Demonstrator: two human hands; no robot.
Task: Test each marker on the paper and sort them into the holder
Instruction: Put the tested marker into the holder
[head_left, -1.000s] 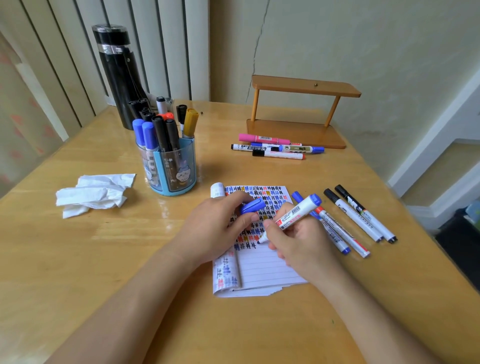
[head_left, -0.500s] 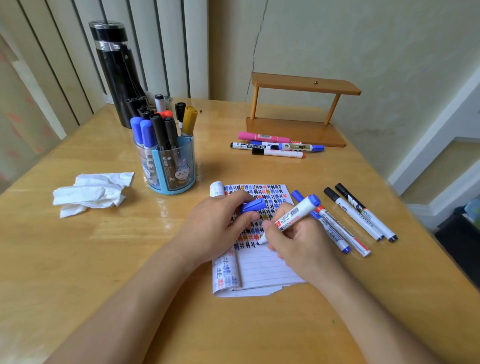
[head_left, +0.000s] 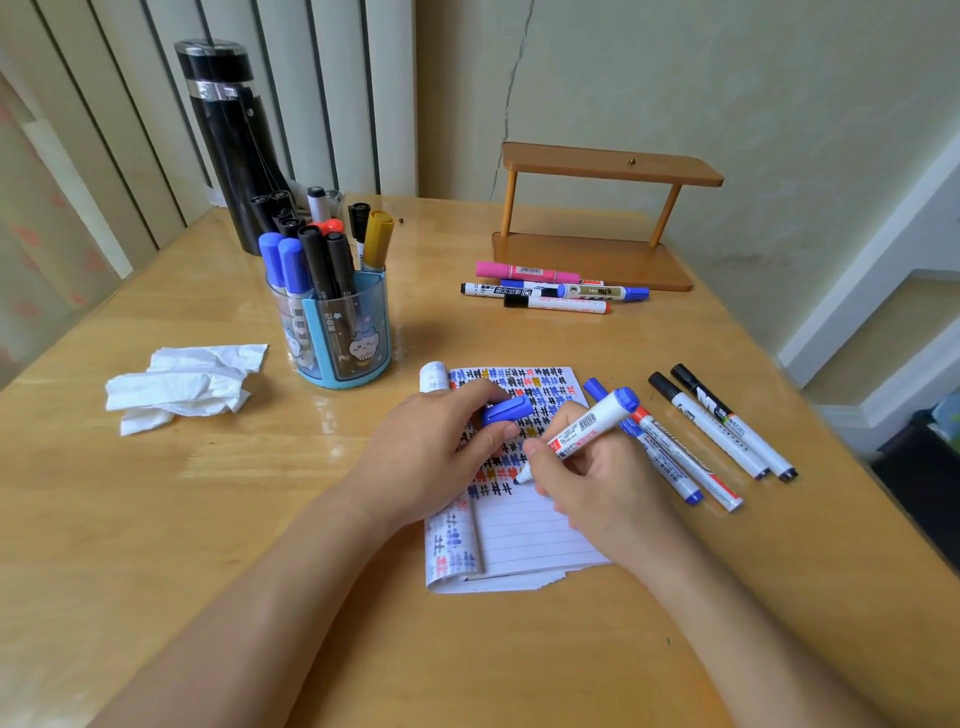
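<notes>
Both forearms enter from the near edge of the wooden table (head_left: 156, 519). The right hand (head_left: 597, 483) is closed in a writing grip around a white marker (head_left: 582, 431) with a blue end; its tip touches the paper (head_left: 530, 540) at the lower edge of the marked area. The left hand (head_left: 431, 457) lies on the left part of the paper, thumb and fingers pinched on a blue cap (head_left: 506, 410). The paper is a lined pad lying flat; its upper part is covered in rows of small hash marks in blue, black, red and yellow, the lower lines blank. Its left-hand leaf is rolled back on itself.

Just right of the pad lie four capped markers (head_left: 717, 441) side by side, slanted: one blue-capped, one red-banded, two black-capped. The blue one lies partly under the right hand.

Left of the pad, well apart, lies a crumpled white tissue (head_left: 182, 384).

Beyond the left hand stands the holder (head_left: 337, 338), a blue translucent cup with cartoon figures. Markers stand upright in it: two blue-capped at the front, then black, orange, white and gold ones.

Further back to the right lies a second group of markers (head_left: 550, 291), pink, black and blue, against the base of a small wooden shelf (head_left: 597, 208). A tall black flask (head_left: 228, 140) stands behind the holder at the table's far corner, before vertical blinds.
</notes>
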